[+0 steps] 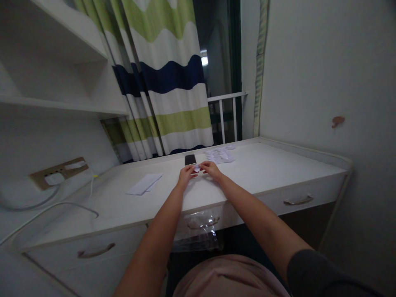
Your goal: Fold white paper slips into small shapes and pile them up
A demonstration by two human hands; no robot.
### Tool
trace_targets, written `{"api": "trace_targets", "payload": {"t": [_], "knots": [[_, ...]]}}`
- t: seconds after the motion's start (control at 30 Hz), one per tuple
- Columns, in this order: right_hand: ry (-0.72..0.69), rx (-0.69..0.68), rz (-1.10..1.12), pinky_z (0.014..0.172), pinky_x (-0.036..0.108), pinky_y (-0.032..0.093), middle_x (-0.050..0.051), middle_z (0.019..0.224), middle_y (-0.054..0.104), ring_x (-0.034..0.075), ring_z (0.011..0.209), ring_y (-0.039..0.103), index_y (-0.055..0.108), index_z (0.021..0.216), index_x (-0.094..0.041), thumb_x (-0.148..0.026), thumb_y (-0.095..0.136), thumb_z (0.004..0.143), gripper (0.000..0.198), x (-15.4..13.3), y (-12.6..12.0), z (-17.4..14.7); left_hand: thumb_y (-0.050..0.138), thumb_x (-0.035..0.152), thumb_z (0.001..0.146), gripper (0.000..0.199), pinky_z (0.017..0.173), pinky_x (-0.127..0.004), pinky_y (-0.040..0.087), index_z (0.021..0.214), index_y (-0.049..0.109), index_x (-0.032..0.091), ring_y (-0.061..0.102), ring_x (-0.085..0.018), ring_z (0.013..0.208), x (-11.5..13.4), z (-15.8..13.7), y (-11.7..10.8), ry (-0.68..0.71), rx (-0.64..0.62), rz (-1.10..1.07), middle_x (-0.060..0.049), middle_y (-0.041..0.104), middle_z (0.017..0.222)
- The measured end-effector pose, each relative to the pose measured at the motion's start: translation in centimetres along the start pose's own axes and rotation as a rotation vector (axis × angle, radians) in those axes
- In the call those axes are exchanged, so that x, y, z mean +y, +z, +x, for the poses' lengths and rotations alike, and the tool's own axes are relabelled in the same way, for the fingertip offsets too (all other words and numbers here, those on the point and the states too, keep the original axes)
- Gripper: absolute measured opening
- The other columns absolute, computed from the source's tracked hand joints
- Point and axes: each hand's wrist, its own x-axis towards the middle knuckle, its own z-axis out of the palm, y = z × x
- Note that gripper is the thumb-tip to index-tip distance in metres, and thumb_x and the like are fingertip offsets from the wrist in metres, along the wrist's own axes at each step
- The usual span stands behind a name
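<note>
Between both hands, just above the white desk (241,175), is a small piece of white paper (196,168). My left hand (186,174) pinches its left side, and my right hand (210,169) has its fingers closed on the right side. The fingers cover much of the paper, so its exact folds cannot be made out. Right behind the hands lies a dark smartphone (190,159). Farther back and to the right is a pile of small folded white papers (220,155). A stack of white paper sheets (144,184) rests to the left of my left hand.
A striped curtain (176,78) hangs behind the desk beside a white railing (227,97). White shelves (62,103) overhang the left side. Plugs sit in a wall socket (58,173), with a cable (62,203) across the left end. Clear plastic (198,233) hangs at the middle drawer.
</note>
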Motion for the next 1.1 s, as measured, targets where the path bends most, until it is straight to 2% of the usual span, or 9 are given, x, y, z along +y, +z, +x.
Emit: {"api": "trace_targets", "payload": {"t": [0.13, 0.47, 0.67, 0.87, 1.0, 1.1], "knots": [[0.002, -0.005, -0.016, 0.05, 0.02, 0.042, -0.001, 0.058, 0.058, 0.011, 0.058, 0.054, 0.058, 0.061, -0.015, -0.031, 0.063, 0.065, 0.017, -0.06, 0.08, 0.01, 0.071, 0.035, 0.058, 0.028, 0.061, -0.028, 0.05, 0.068, 0.061, 0.011, 0.057, -0.011, 0.061, -0.27, 0.26, -0.04, 0.019, 0.013, 0.016, -0.003, 0.061, 0.067], [0.027, -0.005, -0.034, 0.048, 0.02, 0.041, -0.001, 0.055, 0.056, 0.01, 0.055, 0.053, 0.057, 0.06, -0.016, -0.026, 0.061, 0.066, 0.013, -0.22, 0.17, -0.06, 0.071, 0.035, 0.058, 0.028, 0.061, -0.03, 0.05, 0.068, 0.062, 0.01, 0.057, -0.012, 0.059, -0.33, 0.4, -0.12, 0.033, 0.036, 0.052, -0.004, 0.061, 0.067], [0.015, -0.015, 0.005, 0.052, 0.021, 0.043, 0.0, 0.064, 0.059, 0.011, 0.062, 0.055, 0.06, 0.066, -0.016, -0.024, 0.063, 0.062, 0.009, -0.32, 0.06, -0.19, 0.068, 0.036, 0.06, 0.028, 0.064, -0.03, 0.05, 0.073, 0.064, 0.012, 0.057, -0.013, 0.066, -0.01, 0.06, -0.05, 0.024, 0.009, 0.012, -0.006, 0.063, 0.074], [-0.028, -0.057, 0.006, 0.055, 0.021, 0.043, -0.001, 0.073, 0.06, 0.01, 0.063, 0.055, 0.06, 0.075, -0.018, -0.011, 0.062, 0.055, 0.022, -0.38, 0.05, -0.38, 0.064, 0.016, 0.057, 0.021, 0.066, -0.029, 0.051, 0.077, 0.062, 0.014, 0.059, -0.012, 0.066, 0.06, -0.1, 0.0, 0.033, 0.013, 0.03, -0.003, 0.062, 0.074], [-0.019, -0.058, -0.001, 0.053, 0.02, 0.043, -0.003, 0.073, 0.058, 0.008, 0.06, 0.054, 0.058, 0.083, -0.019, -0.006, 0.06, 0.053, 0.033, -0.36, 0.06, -0.23, 0.06, 0.008, 0.056, 0.033, 0.064, -0.03, 0.051, 0.087, 0.056, 0.016, 0.058, -0.011, 0.062, -0.05, -0.03, 0.03, 0.045, 0.043, 0.046, 0.0, 0.06, 0.07], [0.032, -0.046, 0.003, 0.053, 0.02, 0.044, -0.003, 0.068, 0.057, 0.009, 0.059, 0.054, 0.059, 0.086, -0.019, -0.006, 0.061, 0.054, 0.035, -0.38, 0.12, -0.17, 0.06, 0.007, 0.056, 0.042, 0.063, -0.03, 0.051, 0.095, 0.051, 0.018, 0.058, -0.011, 0.062, -0.1, 0.05, 0.05, 0.057, 0.062, 0.038, 0.001, 0.06, 0.071]]}}
